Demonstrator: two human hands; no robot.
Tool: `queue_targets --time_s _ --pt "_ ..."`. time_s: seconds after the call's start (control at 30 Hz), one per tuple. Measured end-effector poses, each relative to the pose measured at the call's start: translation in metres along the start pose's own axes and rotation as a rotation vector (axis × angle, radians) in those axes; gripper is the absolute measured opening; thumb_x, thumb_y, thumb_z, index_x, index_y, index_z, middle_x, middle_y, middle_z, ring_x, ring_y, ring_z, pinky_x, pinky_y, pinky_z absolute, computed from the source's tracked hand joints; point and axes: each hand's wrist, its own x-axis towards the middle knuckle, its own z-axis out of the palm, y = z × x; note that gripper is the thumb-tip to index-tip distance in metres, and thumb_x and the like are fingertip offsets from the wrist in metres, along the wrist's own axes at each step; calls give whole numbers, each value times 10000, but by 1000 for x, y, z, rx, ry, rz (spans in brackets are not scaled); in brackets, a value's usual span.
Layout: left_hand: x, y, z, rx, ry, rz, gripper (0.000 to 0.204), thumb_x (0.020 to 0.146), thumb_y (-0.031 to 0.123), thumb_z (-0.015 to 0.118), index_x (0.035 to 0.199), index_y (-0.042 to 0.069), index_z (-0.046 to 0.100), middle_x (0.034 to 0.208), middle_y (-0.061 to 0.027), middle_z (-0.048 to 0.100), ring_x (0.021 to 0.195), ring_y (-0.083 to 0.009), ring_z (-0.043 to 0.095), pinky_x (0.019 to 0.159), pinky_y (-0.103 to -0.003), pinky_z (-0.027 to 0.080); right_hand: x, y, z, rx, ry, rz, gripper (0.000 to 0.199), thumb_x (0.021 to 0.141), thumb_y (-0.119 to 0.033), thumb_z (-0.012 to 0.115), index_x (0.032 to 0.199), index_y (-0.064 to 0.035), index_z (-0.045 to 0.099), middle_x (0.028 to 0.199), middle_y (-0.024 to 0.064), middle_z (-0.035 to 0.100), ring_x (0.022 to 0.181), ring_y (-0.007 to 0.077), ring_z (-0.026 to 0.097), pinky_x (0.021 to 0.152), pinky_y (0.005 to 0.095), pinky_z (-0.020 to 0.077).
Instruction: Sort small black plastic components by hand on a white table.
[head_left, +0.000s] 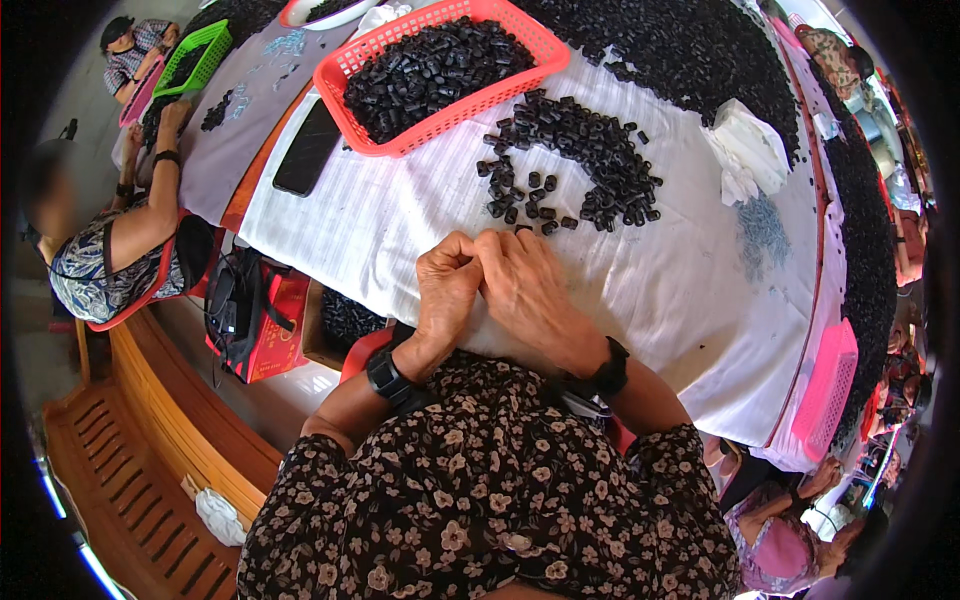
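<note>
My left hand (449,285) and my right hand (527,290) meet at the near edge of the white-covered table, fingers closed and fingertips together. Whatever they pinch is too small or too hidden to make out. Just beyond my fingers lies a loose pile of small black cylindrical plastic pieces (590,165), a few strays nearest my right hand. Farther off, a red plastic basket (440,135) holds a heap of similar black pieces (430,75). Right of the pile, a small scatter of thin, bluish clear bits (763,235) rests on the cloth.
A black phone (308,150) lies left of the basket. Crumpled white plastic (748,150) sits at the right, near a large spread of black pieces (690,50). A pink basket (827,390) stands by the right edge. Another person (120,235) works at the left, near a green basket (200,62).
</note>
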Motion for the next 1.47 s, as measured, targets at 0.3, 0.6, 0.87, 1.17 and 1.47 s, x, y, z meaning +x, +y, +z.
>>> queue_targets --time_s 0.3,0.6,0.87,1.17,1.47 --pt "5 1 -1 -7 49 -21 124 866 21 584 744 13 567 684 0 582 573 -46 494 512 -200 422 2 -4 6 55 33 88 270 733 8 528 994 -8 461 842 155 523 808 291 507 740 382 422" --pt "2 -5 4 -79 70 -46 117 847 -11 549 745 38 579 691 22 563 571 -32 444 504 -177 349 0 -2 7 -120 -11 38 236 748 -65 513 976 -17 468 774 99 507 753 227 494 684 335 407" --pt "9 0 -2 -25 9 -103 111 834 -24 560 729 15 557 695 -7 581 598 -51 497 535 -197 413 1 5 5 151 59 13 200 740 -4 550 932 -30 503 816 135 550 799 292 531 724 388 432" --pt "16 17 -13 83 -148 -190 212 894 49 539 1097 29 596 834 -70 650 716 -114 602 638 -233 492 -41 65 -58 -89 13 229 155 732 48 533 877 -9 531 840 145 546 789 316 574 677 383 498" --pt "20 26 -10 15 -376 -53 320 868 -12 573 1183 35 544 925 -92 650 804 -147 618 714 -271 523 -75 114 -56 -268 11 467 242 762 26 540 996 -28 566 895 156 531 834 349 558 702 412 496"
